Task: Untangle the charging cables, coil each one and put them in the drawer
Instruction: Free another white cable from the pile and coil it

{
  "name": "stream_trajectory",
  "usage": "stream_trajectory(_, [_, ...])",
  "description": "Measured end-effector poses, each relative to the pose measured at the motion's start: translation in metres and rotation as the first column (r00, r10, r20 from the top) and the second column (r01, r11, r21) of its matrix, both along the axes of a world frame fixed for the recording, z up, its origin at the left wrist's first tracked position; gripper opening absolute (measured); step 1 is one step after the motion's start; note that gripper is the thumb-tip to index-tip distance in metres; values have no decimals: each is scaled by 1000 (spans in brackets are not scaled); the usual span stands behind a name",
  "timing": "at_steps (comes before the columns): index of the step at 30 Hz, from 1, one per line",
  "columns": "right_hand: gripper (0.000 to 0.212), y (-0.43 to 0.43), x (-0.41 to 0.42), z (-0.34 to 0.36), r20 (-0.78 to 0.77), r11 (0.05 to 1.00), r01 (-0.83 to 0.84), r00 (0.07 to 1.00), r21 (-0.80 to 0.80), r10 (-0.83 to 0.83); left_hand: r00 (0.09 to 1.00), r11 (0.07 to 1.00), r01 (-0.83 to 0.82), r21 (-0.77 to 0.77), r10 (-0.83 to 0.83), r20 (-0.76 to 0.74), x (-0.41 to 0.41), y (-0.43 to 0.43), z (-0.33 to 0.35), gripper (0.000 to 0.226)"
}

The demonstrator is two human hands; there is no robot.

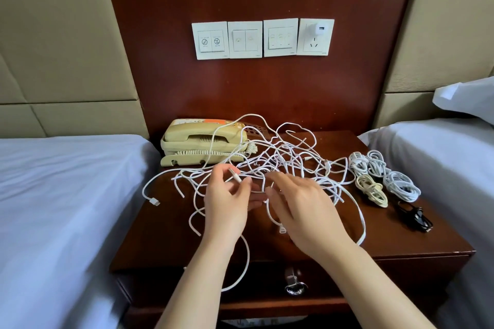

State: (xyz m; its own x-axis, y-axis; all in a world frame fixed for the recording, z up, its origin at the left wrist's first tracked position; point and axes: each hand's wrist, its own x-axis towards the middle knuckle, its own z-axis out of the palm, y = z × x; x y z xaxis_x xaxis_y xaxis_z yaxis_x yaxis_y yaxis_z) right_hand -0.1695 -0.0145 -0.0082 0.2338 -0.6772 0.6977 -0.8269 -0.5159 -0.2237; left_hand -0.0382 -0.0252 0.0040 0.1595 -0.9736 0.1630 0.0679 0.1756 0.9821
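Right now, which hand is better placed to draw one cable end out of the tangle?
The left hand. It pinches a white plug end of the tangled cables. The right hand lies over the tangle, so it seems better used to hold it down.

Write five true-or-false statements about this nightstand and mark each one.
1. The phone sits at the back left of the nightstand. True.
2. The drawer is open. False: it is shut.
3. Coiled cables lie right of the tangle. True.
4. A cable is plugged into the wall charger. False: its port is empty.
5. The left hand pinches a cable end. True.
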Motion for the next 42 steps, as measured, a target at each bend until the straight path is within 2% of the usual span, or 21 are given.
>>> stream_trajectory(4, [18,2,7,-1,-34,999,34,999,1,-34,999,999,23,22,-23,-22,7,9,3,7])
stream_trajectory(9, [15,2,1,1,138,996,-25,990,90,13,975,997,63,53,-73,210,19,11,-2,33])
stream_trajectory(12, [13,-1,-4,0,232,985,-75,972,154,38,949,978,176,108,-198,244,24,8,0,46])
stream_trajectory(17, [15,-5,-4,2,381,954,-192,920,230,94,853,837,492,239,-519,61,23,10,1,42])
stream_trajectory(20, [16,-10,-3,2,452,928,-263,884,264,122,780,753,617,229,-624,-52,24,11,4,41])
stream_trajectory(24, [16,-13,-3,0,461,894,-328,873,306,163,684,666,729,161,-692,-233,23,15,8,38])
stream_trajectory(27, [18,-10,0,-2,417,852,-395,877,345,238,688,730,680,70,-602,-405,18,14,10,35])
stream_trajectory(29, [18,-7,1,-4,300,834,-372,917,408,262,707,804,593,47,-493,-507,17,11,10,33])
stream_trajectory(34, [21,1,10,-7,19,850,-242,964,468,264,766,929,363,75,-251,-592,15,1,7,32])
stream_trajectory(37, [28,8,16,-2,-60,830,-224,954,511,295,842,972,219,80,-147,-520,14,-5,3,33])
stream_trajectory(40, [25,15,18,6,-31,783,-252,945,569,326,949,994,96,45,-78,-306,18,-9,-2,35])
stream_trajectory(42, [23,18,18,12,9,790,-279,945,546,328,988,998,67,17,-64,-142,19,-9,-4,37])
